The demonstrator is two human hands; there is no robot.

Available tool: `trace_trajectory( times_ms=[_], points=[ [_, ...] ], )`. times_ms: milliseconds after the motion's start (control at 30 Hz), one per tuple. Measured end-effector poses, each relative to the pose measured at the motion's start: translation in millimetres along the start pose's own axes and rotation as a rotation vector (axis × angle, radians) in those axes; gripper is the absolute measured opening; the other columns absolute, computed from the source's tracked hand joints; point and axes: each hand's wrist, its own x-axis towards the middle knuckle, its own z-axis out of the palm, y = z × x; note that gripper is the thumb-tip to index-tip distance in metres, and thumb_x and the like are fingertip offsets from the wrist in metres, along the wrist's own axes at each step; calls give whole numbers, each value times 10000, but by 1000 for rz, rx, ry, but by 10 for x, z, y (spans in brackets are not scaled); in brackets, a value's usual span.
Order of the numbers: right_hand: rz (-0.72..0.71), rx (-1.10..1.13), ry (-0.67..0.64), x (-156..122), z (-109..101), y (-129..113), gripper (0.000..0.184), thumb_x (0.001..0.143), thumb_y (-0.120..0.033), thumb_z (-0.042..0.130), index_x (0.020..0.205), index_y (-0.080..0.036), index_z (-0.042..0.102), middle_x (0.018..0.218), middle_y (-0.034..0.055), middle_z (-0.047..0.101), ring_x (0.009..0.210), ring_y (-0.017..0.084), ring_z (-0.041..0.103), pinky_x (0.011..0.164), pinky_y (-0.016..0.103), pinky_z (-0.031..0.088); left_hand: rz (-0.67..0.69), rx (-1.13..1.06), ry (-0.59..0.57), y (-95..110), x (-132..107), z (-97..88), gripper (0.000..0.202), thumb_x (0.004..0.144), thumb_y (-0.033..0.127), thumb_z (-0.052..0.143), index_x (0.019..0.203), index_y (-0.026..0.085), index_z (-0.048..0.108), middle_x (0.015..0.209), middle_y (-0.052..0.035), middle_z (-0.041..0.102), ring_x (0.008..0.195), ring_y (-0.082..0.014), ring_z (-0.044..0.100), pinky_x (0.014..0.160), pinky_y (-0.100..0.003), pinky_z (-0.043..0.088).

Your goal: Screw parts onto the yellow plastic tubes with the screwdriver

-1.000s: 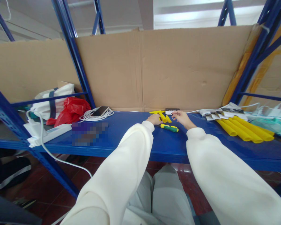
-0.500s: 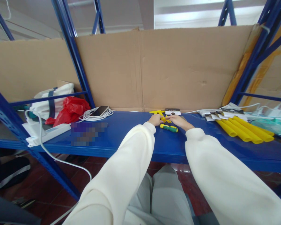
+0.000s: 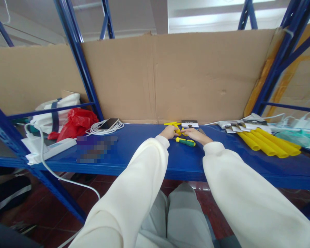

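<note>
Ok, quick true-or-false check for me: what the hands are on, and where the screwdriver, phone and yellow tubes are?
1. The left hand and right hand meet at the small yellow parts. True.
2. The right hand holds the screwdriver. False: it lies free on the blue shelf, just nearer the person than the hands.
3. The phone rests on the coiled white cable. True.
4. The yellow tubes lie left of the hands. False: they lie to the right.
</note>
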Motion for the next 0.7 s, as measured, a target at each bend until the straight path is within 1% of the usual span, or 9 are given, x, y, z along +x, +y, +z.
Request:
trace_trajectory(
  times_ms=[133,267,400,467,567,633,700],
  points=[
    [59,1,-15,-21,2,-43,371,793,-132,509,975,-222,820,1168,48,763,1121,247,684,1059,410,485,37,2,-10,-16,-11,-26,272,870,168,692,1132,172,767,1162,-80,763,1127,-225,691,995,-284,504],
    [51,-16,-20,-28,-6,-56,359,797,-141,531,988,-233,821,1147,45,770,1130,255,682,1070,412,477,56,23,-17,-28,-13,-36,284,865,159,688,1136,158,773,1152,-106,765,1134,-250,695,1010,-311,506],
    [25,-29,-28,-24,-7,-37,348,801,-165,555,1010,-243,822,1105,46,781,1132,263,682,1067,403,480,50,43,0,-32,-21,-33,314,853,153,699,1158,161,771,1154,-119,765,1157,-272,690,1022,-335,509],
    [25,-35,-29,-26,-2,-33,360,809,-168,543,1029,-240,819,1135,46,774,1141,259,680,1066,394,480,41,36,5,-32,-29,-38,300,848,157,709,1141,163,775,1145,-120,768,1151,-276,695,1028,-346,509],
    [59,-55,-15,-32,2,-43,399,823,-161,502,1080,-203,805,1213,65,748,1158,250,677,1063,381,479,16,11,7,-34,-58,-70,306,832,149,723,1133,174,775,1161,-108,768,1150,-266,699,1052,-352,499],
    [78,-90,14,-32,-8,-58,420,836,-157,473,1103,-174,796,1237,81,737,1167,247,674,1063,376,476,13,-34,33,-39,-108,-106,348,818,126,717,1157,183,768,1205,-92,757,1188,-252,682,1087,-341,475],
    [76,-149,59,-29,-30,-75,423,850,-154,454,1101,-158,794,1229,88,740,1171,243,673,1060,362,473,14,-118,113,-50,-196,-142,405,813,102,695,1205,191,752,1271,-76,731,1246,-235,651,1128,-328,441]
  ],
)
